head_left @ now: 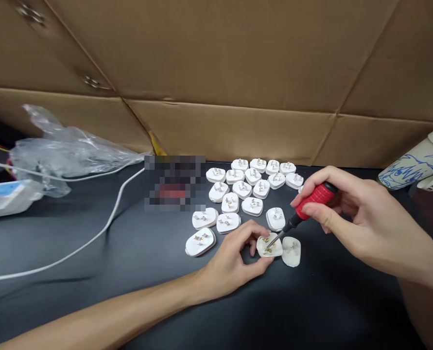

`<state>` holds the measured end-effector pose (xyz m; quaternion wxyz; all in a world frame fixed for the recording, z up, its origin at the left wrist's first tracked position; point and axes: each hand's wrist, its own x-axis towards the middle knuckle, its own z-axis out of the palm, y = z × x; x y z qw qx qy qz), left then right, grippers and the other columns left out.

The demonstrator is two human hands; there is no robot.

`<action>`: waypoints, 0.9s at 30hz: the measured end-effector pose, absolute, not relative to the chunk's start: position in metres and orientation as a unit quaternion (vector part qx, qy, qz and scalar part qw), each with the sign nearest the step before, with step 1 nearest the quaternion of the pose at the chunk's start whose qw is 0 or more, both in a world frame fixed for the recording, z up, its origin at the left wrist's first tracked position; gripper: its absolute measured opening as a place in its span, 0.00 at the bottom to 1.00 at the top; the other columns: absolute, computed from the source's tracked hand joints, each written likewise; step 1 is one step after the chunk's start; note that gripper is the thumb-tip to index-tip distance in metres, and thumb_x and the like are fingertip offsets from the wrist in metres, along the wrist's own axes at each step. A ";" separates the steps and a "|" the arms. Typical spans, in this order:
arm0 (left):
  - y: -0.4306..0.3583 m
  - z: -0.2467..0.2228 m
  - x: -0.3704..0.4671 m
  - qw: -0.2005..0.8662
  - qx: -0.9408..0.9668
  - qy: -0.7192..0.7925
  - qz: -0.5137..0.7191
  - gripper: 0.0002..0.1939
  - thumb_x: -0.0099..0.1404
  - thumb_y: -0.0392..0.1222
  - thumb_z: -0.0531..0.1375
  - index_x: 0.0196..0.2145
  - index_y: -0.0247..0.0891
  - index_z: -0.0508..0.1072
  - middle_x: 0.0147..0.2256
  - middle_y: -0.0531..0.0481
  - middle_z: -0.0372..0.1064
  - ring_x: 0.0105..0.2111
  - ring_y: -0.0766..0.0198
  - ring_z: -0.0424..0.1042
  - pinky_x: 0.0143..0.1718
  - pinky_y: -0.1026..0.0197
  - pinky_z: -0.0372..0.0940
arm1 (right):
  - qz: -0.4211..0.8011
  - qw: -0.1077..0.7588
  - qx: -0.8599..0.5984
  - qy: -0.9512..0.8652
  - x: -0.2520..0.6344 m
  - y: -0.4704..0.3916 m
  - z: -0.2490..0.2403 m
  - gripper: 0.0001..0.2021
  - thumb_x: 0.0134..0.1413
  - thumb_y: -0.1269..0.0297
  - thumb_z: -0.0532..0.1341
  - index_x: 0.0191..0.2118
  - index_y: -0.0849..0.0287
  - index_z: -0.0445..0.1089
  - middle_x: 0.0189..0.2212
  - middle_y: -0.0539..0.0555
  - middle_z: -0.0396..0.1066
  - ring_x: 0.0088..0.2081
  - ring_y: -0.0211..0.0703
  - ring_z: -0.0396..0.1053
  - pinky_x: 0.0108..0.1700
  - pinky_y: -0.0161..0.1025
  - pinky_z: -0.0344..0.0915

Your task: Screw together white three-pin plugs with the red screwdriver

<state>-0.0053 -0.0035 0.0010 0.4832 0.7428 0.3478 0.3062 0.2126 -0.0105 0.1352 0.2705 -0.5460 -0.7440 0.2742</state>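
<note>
The person's forearms come nearest, the left one [129,308] cut off by the bottom edge and the right one [424,277] by the right edge. A pixelated block [175,183] covers something with red in it beyond the left hand [231,260]; what it is cannot be told. A white device [8,197] is cut by the left edge, and a cup [413,167] by the right.

Cardboard [216,63] walls off the far side of the dark desk [154,253]; there is room between the two forearms, and a white cable [114,221] curves across the left part.

The left hand pinches an opened plug [263,246] between thumb and finger. Above it, the right hand [358,218] grips a red-handled screwdriver [316,200], its tip down among the brass parts. A pale cover [291,253] lies just right of the plug; rows of white plugs [242,189] stand beyond.
</note>
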 end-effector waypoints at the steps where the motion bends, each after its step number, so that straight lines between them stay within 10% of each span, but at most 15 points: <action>1: -0.004 0.002 -0.005 0.471 0.750 0.348 0.309 0.11 0.61 0.36 0.63 0.43 0.40 0.70 0.36 0.52 0.69 0.28 0.67 0.65 0.31 0.63 0.65 | 0.274 0.276 -0.566 -0.727 0.211 -0.010 0.133 0.01 0.65 0.65 0.58 0.39 0.53 0.66 0.26 0.45 0.70 0.22 0.33 0.66 0.22 0.30 0.62; 10: -0.001 0.001 -0.003 0.587 0.671 0.324 0.316 0.14 0.60 0.39 0.65 0.43 0.40 0.68 0.39 0.49 0.70 0.34 0.63 0.71 0.33 0.62 0.69 | 0.367 0.243 -0.435 -0.786 0.228 -0.012 0.145 0.10 0.65 0.66 0.58 0.50 0.49 0.70 0.45 0.50 0.75 0.28 0.32 0.71 0.28 0.30 0.68; 22: -0.003 0.000 -0.005 0.505 0.729 0.340 0.314 0.12 0.61 0.35 0.64 0.43 0.41 0.69 0.36 0.52 0.69 0.30 0.65 0.66 0.32 0.62 0.65 | 0.312 0.306 -0.524 -0.731 0.211 -0.009 0.131 0.02 0.65 0.67 0.58 0.42 0.53 0.66 0.31 0.48 0.73 0.24 0.33 0.66 0.23 0.30 0.62; 27: 0.001 -0.003 -0.005 0.628 0.647 0.304 0.307 0.16 0.60 0.39 0.67 0.43 0.41 0.67 0.39 0.51 0.68 0.33 0.65 0.70 0.34 0.62 0.69 | 0.452 0.270 -0.395 -0.753 0.227 -0.010 0.140 0.09 0.69 0.67 0.54 0.51 0.51 0.66 0.46 0.53 0.71 0.28 0.32 0.69 0.27 0.30 0.70</action>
